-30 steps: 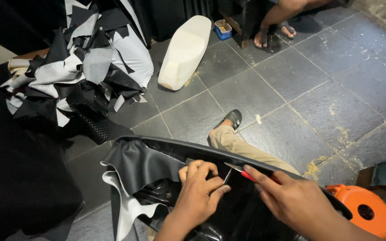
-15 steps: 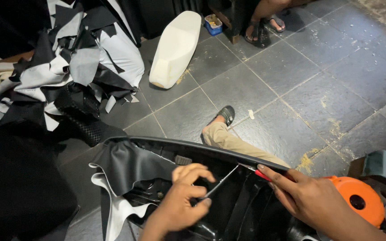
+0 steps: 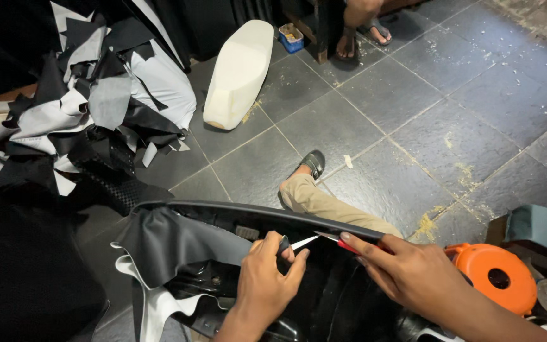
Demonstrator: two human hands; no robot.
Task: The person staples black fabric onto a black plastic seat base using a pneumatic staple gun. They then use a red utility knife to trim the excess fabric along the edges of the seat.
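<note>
An upturned black seat base [image 3: 223, 212] with a loose black cover [image 3: 172, 244] lies in front of me. My left hand [image 3: 267, 278] is closed on a black-handled tool whose thin metal tip [image 3: 304, 242] points right, along the seat's rim. My right hand [image 3: 406, 275] holds a red-handled tool [image 3: 343, 244] whose tip meets the other tool at the rim. Both hands rest inside the seat's underside.
My tan trouser leg and black shoe [image 3: 314, 166] stretch beyond the seat. A white foam seat cushion [image 3: 238, 73] lies on the grey tiled floor. A heap of black and white offcuts [image 3: 77, 107] is at the left. An orange round object [image 3: 495, 275] sits at the right. Another person's sandalled feet [image 3: 359, 35] are at the top.
My left hand has shifted right along the rim, bringing its tool tip to the red-handled tool. The view has tilted slightly.
</note>
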